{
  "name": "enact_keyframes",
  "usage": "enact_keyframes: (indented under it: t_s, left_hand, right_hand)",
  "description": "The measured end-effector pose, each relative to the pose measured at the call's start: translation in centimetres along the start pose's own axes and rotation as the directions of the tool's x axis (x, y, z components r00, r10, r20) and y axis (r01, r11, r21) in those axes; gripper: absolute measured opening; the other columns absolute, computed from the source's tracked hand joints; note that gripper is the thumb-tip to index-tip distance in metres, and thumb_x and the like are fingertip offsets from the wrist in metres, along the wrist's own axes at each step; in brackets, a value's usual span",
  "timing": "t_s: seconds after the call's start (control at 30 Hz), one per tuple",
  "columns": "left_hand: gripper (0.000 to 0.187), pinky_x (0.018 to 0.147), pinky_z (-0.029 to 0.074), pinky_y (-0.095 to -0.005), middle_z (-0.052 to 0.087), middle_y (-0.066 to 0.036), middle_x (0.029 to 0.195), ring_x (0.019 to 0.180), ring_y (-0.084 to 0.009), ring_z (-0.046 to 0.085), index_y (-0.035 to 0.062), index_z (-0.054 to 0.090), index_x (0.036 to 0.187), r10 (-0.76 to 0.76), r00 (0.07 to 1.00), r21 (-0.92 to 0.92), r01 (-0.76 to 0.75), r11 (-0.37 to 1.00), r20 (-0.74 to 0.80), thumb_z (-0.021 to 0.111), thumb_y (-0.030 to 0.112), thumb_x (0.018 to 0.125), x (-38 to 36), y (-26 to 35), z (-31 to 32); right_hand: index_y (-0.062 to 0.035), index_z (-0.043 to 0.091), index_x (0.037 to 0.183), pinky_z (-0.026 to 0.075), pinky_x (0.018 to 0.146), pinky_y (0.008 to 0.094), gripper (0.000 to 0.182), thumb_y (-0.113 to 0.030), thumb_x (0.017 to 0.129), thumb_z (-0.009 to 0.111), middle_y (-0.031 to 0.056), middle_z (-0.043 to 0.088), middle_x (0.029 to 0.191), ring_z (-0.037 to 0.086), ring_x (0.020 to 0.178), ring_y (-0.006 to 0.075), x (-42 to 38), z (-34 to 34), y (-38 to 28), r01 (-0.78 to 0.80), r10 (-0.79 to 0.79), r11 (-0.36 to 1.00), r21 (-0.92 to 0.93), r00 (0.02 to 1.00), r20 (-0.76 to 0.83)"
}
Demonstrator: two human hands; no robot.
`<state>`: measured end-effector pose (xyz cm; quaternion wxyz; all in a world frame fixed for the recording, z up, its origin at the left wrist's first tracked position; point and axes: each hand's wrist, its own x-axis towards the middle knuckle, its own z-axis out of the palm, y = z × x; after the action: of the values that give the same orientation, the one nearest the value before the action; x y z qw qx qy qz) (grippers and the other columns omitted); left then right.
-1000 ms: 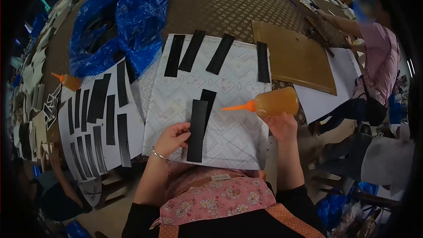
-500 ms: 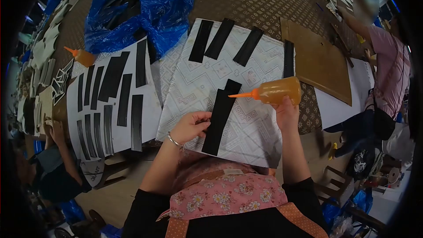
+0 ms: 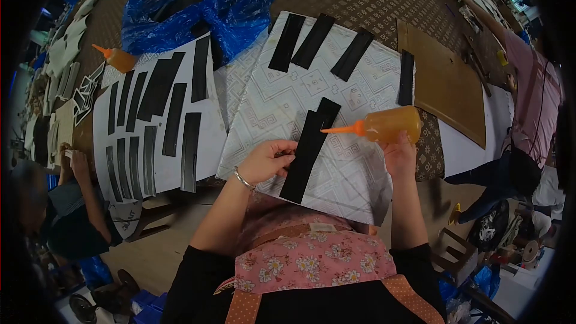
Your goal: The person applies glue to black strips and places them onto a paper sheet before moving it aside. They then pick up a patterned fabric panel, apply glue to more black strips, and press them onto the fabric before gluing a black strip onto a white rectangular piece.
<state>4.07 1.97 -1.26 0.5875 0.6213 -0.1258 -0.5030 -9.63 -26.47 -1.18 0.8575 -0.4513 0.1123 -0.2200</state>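
Two overlapping black strips (image 3: 305, 156) lie on the white patterned board (image 3: 264, 96) in front of me. At their left edge is my left hand (image 3: 268, 161), its thumb and fingers closed on the edge of the strips. My right hand (image 3: 400, 155) holds an amber glue bottle (image 3: 393, 125) tilted sideways. The bottle's orange nozzle (image 3: 343, 129) points left, its tip at the right edge of the strips near their upper end. Several more black strips (image 3: 313, 40) lie along the board's far side.
On the left, a white sheet (image 3: 210, 138) bears several black strips, with a second glue bottle (image 3: 120, 60) behind it. A blue plastic bag (image 3: 240, 0) lies beyond. At right are a brown panel (image 3: 444, 84) and a standing person (image 3: 525, 96); another person (image 3: 78, 216) is at left.
The view has shifted, so most things sit slightly higher and further right. The bottle stays in my right hand with its nozzle at the strips, and my left hand stays at their edge.
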Motion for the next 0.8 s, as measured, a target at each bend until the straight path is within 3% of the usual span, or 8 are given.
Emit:
enact_keyframes:
  t_s: [0.2,0.27,0.3,0.37,0.47,0.57,0.7,0.8]
  left_hand:
    - [0.031,0.056,0.048,-0.02,0.058,-0.001,0.089,0.071,-0.0064,0.054,0.0017,0.051,0.115,0.006,1.0,-0.018,-0.006,1.0,-0.008,0.051,0.004,0.085,0.1,0.0,0.1]
    - [0.032,0.056,0.048,-0.0191,0.059,-0.001,0.09,0.072,-0.0061,0.055,0.002,0.051,0.116,-0.002,1.0,-0.035,0.002,0.999,-0.012,0.051,0.003,0.085,0.1,0.1,0.1]
    - [0.031,0.056,0.048,-0.0191,0.059,-0.001,0.09,0.072,-0.0059,0.055,0.0018,0.051,0.116,-0.005,1.0,-0.043,0.005,0.999,-0.005,0.051,0.003,0.085,0.1,0.1,0.0]
    - [0.031,0.056,0.048,-0.0191,0.059,0.0,0.09,0.072,-0.0058,0.055,0.0017,0.051,0.116,-0.009,1.0,-0.05,0.009,0.999,0.002,0.051,0.004,0.085,0.1,0.0,0.0]
    - [0.03,0.057,0.049,-0.0207,0.059,-0.001,0.091,0.073,-0.0067,0.055,0.0017,0.052,0.115,-0.026,1.0,-0.009,0.026,1.0,0.01,0.05,0.005,0.085,0.1,0.3,-0.1]
    - [0.03,0.057,0.049,-0.0211,0.058,-0.001,0.091,0.073,-0.0067,0.055,0.0026,0.053,0.115,-0.006,1.0,-0.019,0.006,1.0,0.006,0.05,0.005,0.085,-0.4,1.0,0.3]
    - [0.03,0.057,0.049,-0.0206,0.058,0.0,0.09,0.072,-0.0065,0.054,0.0021,0.052,0.115,-0.006,1.0,-0.042,0.006,0.999,0.005,0.05,0.006,0.086,-0.5,1.3,0.5]
    - [0.03,0.056,0.049,-0.0203,0.058,0.0,0.091,0.073,-0.0065,0.055,0.0022,0.052,0.115,-0.012,1.0,-0.034,0.011,0.999,-0.013,0.05,0.006,0.086,-0.3,0.8,0.4]
  right_hand:
    - [-0.0031,0.041,0.121,0.043,0.089,0.0414,0.046,-0.021,0.082,0.059,0.0093,0.052,0.116,0.05,0.109,0.0242,-6.2,-0.2,1.3,-0.243,0.238,0.969,0.041,0.966,0.103]
    - [-0.0057,0.041,0.122,0.04,0.092,0.0408,0.052,-0.03,0.081,0.06,0.0066,0.05,0.12,0.049,0.111,0.0242,-7.4,1.0,0.6,-0.336,0.343,0.939,-0.079,0.932,0.119]
    - [-0.0057,0.041,0.122,0.04,0.092,0.0408,0.052,-0.03,0.081,0.06,0.0066,0.05,0.12,0.049,0.111,0.0242,-7.0,1.5,0.3,-0.337,0.345,0.938,-0.079,0.931,0.12]
    - [-0.0062,0.042,0.121,0.042,0.09,0.0398,0.045,-0.028,0.084,0.056,0.0069,0.051,0.118,0.05,0.11,0.0237,-5.1,2.4,-0.3,-0.29,0.29,0.94,0.179,0.957,0.026]
    - [-0.0064,0.043,0.12,0.045,0.087,0.0381,0.039,-0.026,0.088,0.051,0.0081,0.052,0.117,0.051,0.108,0.0231,-1.0,2.0,-0.2,-0.108,0.115,0.989,0.104,0.991,-0.07]
    - [-0.0062,0.044,0.12,0.047,0.085,0.0368,0.034,-0.023,0.09,0.047,0.0083,0.052,0.116,0.052,0.106,0.022,1.2,3.1,0.0,0.017,-0.017,1.0,-0.005,0.998,-0.057]
    - [-0.0049,0.044,0.119,0.046,0.086,0.0376,0.035,-0.022,0.089,0.049,0.0081,0.052,0.116,0.053,0.105,0.0217,1.6,3.5,0.4,0.014,-0.014,0.998,-0.062,1.0,0.008]
    - [-0.0043,0.044,0.12,0.043,0.089,0.0401,0.038,-0.02,0.086,0.054,0.0081,0.052,0.116,0.051,0.107,0.0225,-0.2,3.1,0.7,-0.107,0.11,0.993,-0.055,0.993,0.045]
